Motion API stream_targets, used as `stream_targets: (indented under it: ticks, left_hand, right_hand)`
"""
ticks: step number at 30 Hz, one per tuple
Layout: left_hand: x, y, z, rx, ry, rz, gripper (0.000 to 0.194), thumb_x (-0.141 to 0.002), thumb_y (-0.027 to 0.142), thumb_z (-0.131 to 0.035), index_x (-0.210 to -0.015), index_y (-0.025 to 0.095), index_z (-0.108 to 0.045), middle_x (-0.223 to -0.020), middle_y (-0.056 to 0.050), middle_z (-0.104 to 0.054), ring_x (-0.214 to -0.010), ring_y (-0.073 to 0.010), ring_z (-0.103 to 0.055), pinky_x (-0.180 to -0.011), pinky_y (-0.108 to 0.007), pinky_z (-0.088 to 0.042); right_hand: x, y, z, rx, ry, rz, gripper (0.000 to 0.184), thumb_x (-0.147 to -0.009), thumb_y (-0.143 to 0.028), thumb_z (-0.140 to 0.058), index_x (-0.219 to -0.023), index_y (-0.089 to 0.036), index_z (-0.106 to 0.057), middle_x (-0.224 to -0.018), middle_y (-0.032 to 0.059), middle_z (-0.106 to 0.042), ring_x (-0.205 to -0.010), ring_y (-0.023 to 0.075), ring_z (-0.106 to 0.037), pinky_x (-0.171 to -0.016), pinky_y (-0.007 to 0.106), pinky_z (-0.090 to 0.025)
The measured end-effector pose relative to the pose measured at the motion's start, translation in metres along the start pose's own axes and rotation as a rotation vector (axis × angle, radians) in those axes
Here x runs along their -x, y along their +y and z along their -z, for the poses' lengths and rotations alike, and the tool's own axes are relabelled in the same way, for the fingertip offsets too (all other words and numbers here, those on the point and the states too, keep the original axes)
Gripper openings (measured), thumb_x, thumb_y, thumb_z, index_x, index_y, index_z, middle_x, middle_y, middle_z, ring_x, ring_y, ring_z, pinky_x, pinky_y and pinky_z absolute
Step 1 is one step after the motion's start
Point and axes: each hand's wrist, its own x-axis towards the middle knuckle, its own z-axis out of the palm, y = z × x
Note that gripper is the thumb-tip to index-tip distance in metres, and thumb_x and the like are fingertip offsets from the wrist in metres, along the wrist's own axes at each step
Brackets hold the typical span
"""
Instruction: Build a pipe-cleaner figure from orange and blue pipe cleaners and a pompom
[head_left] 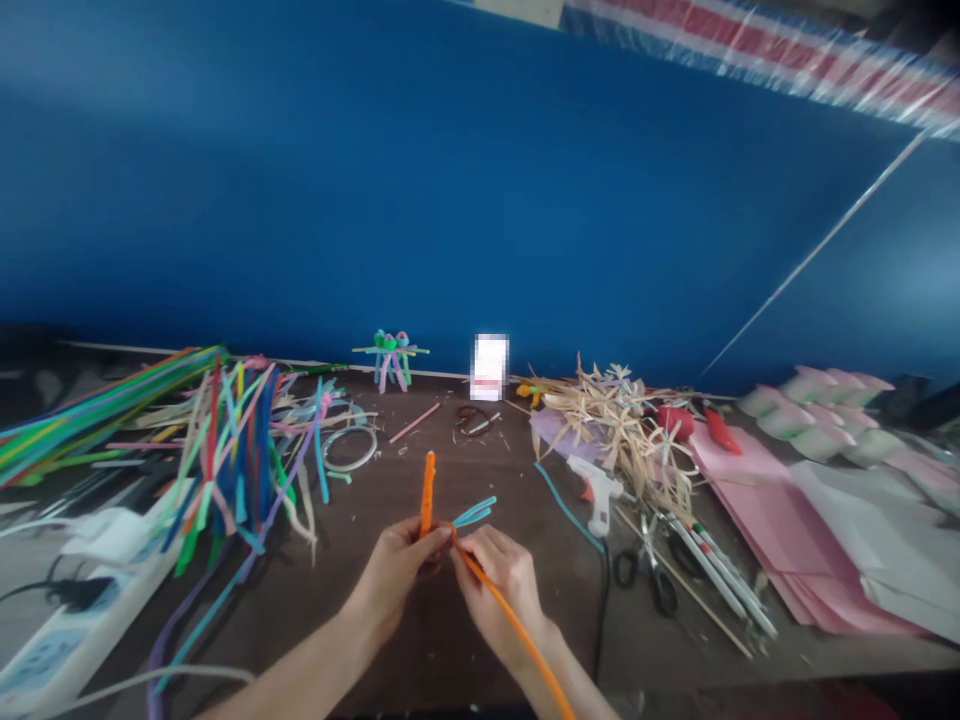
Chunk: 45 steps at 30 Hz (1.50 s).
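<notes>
My left hand (401, 565) is closed round an upright orange-wrapped stick (427, 490), whose pale tip shows at the top. Close beside it, my right hand (499, 570) pinches an orange pipe cleaner (517, 625), which trails down over the wrist toward the bottom edge. The strand runs across to the left fingertips; where it joins the stick is hidden by the fingers. Short light-blue pipe cleaner ends (475, 512) poke out just above the right hand; I cannot tell whether it grips them.
Bundled pipe cleaners (240, 440) and a power strip (97, 610) are on the left. A pipe-cleaner figure (391, 358) stands behind, near a blurred bright screen (490, 368). To the right lie a glue gun (598, 492), scissors (651, 570), dry strips (622, 425) and pink sheets (772, 520).
</notes>
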Motion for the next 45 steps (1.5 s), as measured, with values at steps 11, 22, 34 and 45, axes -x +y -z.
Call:
stream_targets:
  ticks: [11, 22, 34, 45]
  left_hand:
    - [0.001, 0.012, 0.007, -0.35, -0.151, -0.12, 0.021, -0.059, 0.028, -0.065, -0.072, 0.012, -0.068, -0.055, 0.002, -0.058, -0.051, -0.0103, -0.045, -0.049, -0.02, -0.032]
    - [0.001, 0.016, 0.011, -0.507, -0.332, -0.181, 0.012, -0.063, 0.022, -0.062, -0.068, 0.013, -0.068, -0.057, 0.004, -0.059, -0.057, -0.0112, -0.047, -0.057, -0.02, -0.034]
    - [-0.007, 0.033, 0.026, -0.716, -0.475, -0.342, 0.018, -0.067, 0.029, -0.062, -0.063, 0.012, -0.063, -0.054, 0.004, -0.049, -0.055, -0.0092, -0.043, -0.055, -0.02, -0.032]
    - [-0.014, 0.03, 0.034, -0.349, 0.185, -0.418, 0.043, -0.072, 0.039, -0.055, -0.108, 0.017, -0.047, -0.106, -0.009, -0.055, -0.089, -0.0175, -0.054, -0.073, -0.027, -0.043]
  right_hand:
    - [-0.024, 0.005, 0.027, 0.139, -0.192, 0.137, 0.01, -0.079, -0.025, -0.054, -0.08, -0.021, -0.063, -0.081, 0.0046, -0.062, -0.085, 0.0187, -0.052, -0.079, 0.033, -0.034]
    - [-0.018, 0.024, 0.003, -0.544, -0.337, -0.672, 0.025, -0.072, -0.032, -0.056, -0.054, -0.014, -0.058, -0.04, -0.0054, -0.05, -0.036, 0.0054, -0.035, -0.041, 0.019, -0.023]
    - [-0.018, 0.017, 0.008, -0.732, -0.445, -0.657, 0.02, -0.066, -0.031, -0.06, -0.056, -0.014, -0.058, -0.042, -0.0046, -0.05, -0.041, 0.0066, -0.042, -0.047, 0.02, -0.03]
    - [-0.017, 0.017, 0.004, -0.221, -0.139, -0.55, 0.026, -0.071, -0.026, -0.051, -0.048, -0.014, -0.051, -0.042, -0.0044, -0.045, -0.041, 0.0064, -0.038, -0.043, 0.018, -0.025]
